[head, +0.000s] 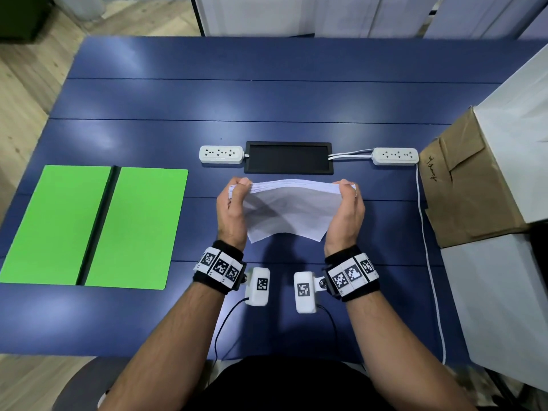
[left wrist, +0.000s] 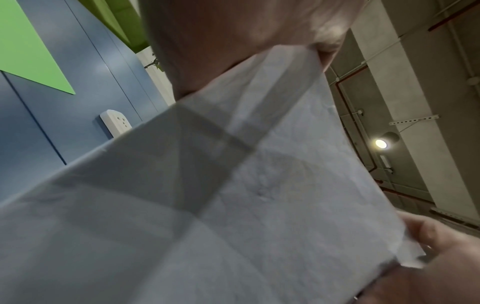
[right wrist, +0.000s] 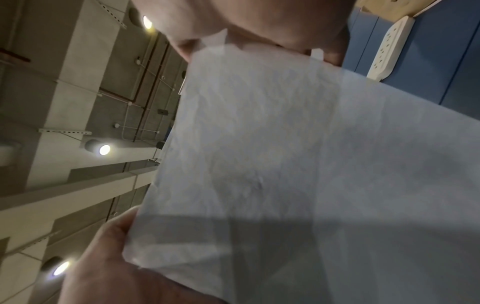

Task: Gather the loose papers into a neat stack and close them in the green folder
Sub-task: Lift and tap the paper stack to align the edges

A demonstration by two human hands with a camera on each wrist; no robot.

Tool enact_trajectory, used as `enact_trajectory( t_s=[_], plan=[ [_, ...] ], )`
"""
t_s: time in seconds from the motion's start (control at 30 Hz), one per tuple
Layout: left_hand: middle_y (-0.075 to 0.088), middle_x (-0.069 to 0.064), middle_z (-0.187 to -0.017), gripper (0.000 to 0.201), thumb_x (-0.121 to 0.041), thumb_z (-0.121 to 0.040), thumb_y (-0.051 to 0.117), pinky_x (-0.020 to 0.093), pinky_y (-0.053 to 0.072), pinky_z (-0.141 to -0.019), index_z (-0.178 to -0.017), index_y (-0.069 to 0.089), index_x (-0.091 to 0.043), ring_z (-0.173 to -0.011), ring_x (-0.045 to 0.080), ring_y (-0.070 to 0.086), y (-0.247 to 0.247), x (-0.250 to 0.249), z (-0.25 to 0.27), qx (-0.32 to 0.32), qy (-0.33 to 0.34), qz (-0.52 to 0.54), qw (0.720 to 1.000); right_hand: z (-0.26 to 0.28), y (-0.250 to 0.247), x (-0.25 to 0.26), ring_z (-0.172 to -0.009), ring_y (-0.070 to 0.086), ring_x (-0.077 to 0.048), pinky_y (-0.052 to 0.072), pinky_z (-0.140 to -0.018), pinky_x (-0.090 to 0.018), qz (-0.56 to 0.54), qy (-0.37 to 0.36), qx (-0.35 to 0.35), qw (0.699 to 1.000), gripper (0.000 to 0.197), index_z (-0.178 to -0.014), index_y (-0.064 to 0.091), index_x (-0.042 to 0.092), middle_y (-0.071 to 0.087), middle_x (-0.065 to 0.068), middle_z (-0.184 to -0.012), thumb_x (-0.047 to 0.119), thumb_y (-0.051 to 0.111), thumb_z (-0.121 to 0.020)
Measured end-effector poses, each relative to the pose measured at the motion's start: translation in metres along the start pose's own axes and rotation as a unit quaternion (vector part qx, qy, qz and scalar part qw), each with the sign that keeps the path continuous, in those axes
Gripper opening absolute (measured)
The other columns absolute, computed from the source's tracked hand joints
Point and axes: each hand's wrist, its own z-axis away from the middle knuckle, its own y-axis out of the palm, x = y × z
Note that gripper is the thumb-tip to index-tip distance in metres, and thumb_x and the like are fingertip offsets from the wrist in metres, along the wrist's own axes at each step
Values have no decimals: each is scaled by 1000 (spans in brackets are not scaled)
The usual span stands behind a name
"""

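At the far left of the blue counter [head: 267, 99] lies the green folder [head: 89, 226], opened flat with its dark spine running down the middle and both covers resting on the surface. It sits well apart from the hands, with bare counter between.

The left hand [head: 230, 209] comes next, forearm reaching forward from the body, wrist wrapped in a black band with black-and-white markers and a small white camera block hanging below it. The hand is raised off the counter, thumb side up, and its grip is closed on the left end of the papers [head: 289, 212], fingers curled over the far edge. The left wrist view shows the palm close above the sheets, which fill most of that picture.

The papers are gathered into one stack, held in the air between both hands above the middle of the counter. The far edge is pinched together, and the sheets sag in a shallow curve toward the person; some edges are slightly uneven.

The right hand [head: 345, 209] mirrors the left, wrist banded the same way, its grip closed on the right end of the stack with fingers bent over the far edge.

Beyond the papers sit a white power strip [head: 221, 154], a black tray [head: 289, 157] and a second power strip [head: 395, 156]. At the far right is a brown cardboard box [head: 465, 185].
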Motion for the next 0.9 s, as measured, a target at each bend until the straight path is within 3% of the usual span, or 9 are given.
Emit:
enact_trajectory(
  t_s=[0.1,0.2,0.27,0.33,0.43,0.5,0.57,0.73,0.9],
  plan=[
    [43,6,-78,48,-45,-88,58,35,32,-73,-81,50,1,-76,19,40,-3,1,3,14,-9,14,1000,-4,1,3,-77,46,-20,41,-73,-43,15,7,6,1000,30,-76,54,21,49,1,-78,49,50,-85],
    [63,-18,-81,39,-41,-77,73,22,46,-75,-96,57,-11,-77,6,57,-9,8,4,30,-11,-22,999,-2,-6,0,-83,50,-14,45,-81,-42,48,-23,51,997,40,-88,55,25,55,9,-86,65,51,-88],
    [71,-13,-92,41,-25,-74,85,23,52,-79,-103,61,-11,-84,7,67,-12,15,4,42,-38,-33,998,-4,-14,-6,-94,58,-13,48,-89,-35,76,-51,102,991,41,-107,56,32,62,7,-104,65,61,-83],
    [78,4,-100,40,-10,-74,89,31,57,-79,-108,68,-1,-89,16,74,-15,24,2,55,-92,-41,993,-12,-26,-18,-106,63,-16,50,-97,-34,105,-41,146,983,54,-122,52,33,64,-1,-119,57,73,-78],
    [79,7,-98,37,1,-71,86,31,57,-78,-105,73,-2,-87,19,76,-16,44,-1,66,-175,-40,982,-21,-41,-44,-113,66,-8,50,-101,-29,128,37,184,974,68,-136,49,15,67,-1,-125,40,78,-80],
    [78,5,-89,41,0,-62,85,32,56,-75,-101,72,-1,-80,17,74,-16,57,0,53,-224,-44,972,-20,-45,-58,-107,67,1,49,-103,-32,139,80,189,969,55,-136,52,9,69,3,-121,23,75,-88],
    [75,6,-86,41,-4,-58,79,35,56,-75,-98,70,-2,-77,18,71,-16,67,1,36,-249,-56,966,-21,-48,-69,-106,68,-1,48,-108,-38,141,109,192,965,45,-132,56,7,70,2,-119,15,71,-91],
    [75,4,-86,39,1,-58,73,34,57,-75,-96,69,-6,-76,17,71,-17,74,4,43,-260,-44,964,-23,-46,-76,-119,65,-21,47,-108,-40,139,115,203,962,48,-130,59,8,70,-6,-125,25,73,-87],
    [74,5,-92,43,-2,-63,74,31,56,-73,-105,67,0,-83,18,69,-27,66,-2,57,-207,-90,972,-29,-53,-69,-112,68,-12,51,-97,-28,153,105,200,962,42,-129,59,8,71,-3,-121,9,72,-89]
  ],
)
